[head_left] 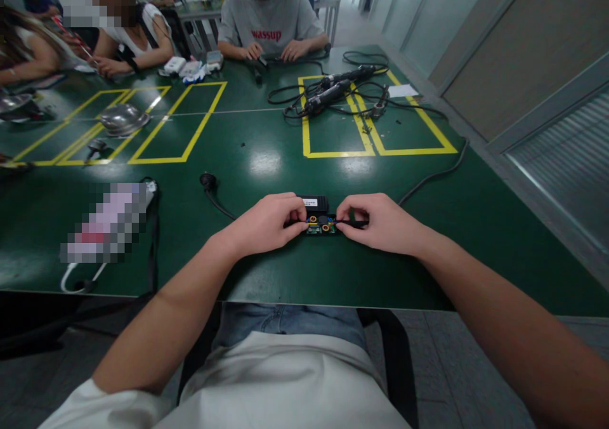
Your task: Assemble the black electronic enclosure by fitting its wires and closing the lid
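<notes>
A small open black housing with a circuit board (321,226) lies on the green table in front of me. Two ring-shaped coils and blue and yellow wires show on the board. My left hand (271,224) is closed at the housing's left end, pinching a black cable end where the wires enter. At the opposite end, my right hand (380,223) pinches another black cable (356,224) between thumb and fingers. Just behind the board rests a black cover (321,204) with a white label, partly hidden by my left fingers.
A black power plug (208,181) on a cord lies left of my hands. Further left is a blurred-out phone-like object (111,216) with a strap. Black corded tools (328,96) lie within yellow tape at back right. A metal bowl (124,119) stands back left. Other people sit opposite.
</notes>
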`<state>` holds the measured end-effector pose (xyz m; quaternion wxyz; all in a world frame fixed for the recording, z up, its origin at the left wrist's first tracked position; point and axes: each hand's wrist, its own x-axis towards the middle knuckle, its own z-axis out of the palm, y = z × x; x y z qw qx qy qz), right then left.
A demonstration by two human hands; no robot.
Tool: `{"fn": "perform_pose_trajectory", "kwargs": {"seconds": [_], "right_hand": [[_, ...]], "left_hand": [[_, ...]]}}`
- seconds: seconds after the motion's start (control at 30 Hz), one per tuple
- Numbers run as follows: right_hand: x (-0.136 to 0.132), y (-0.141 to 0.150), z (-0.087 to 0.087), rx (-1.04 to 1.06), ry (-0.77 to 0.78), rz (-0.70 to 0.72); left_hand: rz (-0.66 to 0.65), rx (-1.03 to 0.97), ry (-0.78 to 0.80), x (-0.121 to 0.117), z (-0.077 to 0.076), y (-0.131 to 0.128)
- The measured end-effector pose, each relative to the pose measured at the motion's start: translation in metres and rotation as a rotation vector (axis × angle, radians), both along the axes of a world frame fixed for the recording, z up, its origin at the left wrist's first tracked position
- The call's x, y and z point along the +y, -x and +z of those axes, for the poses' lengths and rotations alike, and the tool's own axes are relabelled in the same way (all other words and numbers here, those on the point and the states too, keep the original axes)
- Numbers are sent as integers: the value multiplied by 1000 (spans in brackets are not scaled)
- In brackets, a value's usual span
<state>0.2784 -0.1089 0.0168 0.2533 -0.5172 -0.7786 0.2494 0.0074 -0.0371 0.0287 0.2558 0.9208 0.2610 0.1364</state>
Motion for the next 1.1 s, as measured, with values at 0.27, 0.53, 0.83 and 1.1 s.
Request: {"fn": "perform_pose_trajectory", "kwargs": {"seconds": [0.27,0.53,0.83,1.1], "right_hand": [[-1,-4,1,58,17,7],[1,-6,4,64,13,50],[3,-9,0,28,-23,36],[3,-8,-1,122,54,11]], "left_hand": [[13,-81,7,0,9,4],[-2,-63,75,7,1,6],[95,-92,-142,9,-7,-1],[168,-36,-116,15,-15,-3]]}}
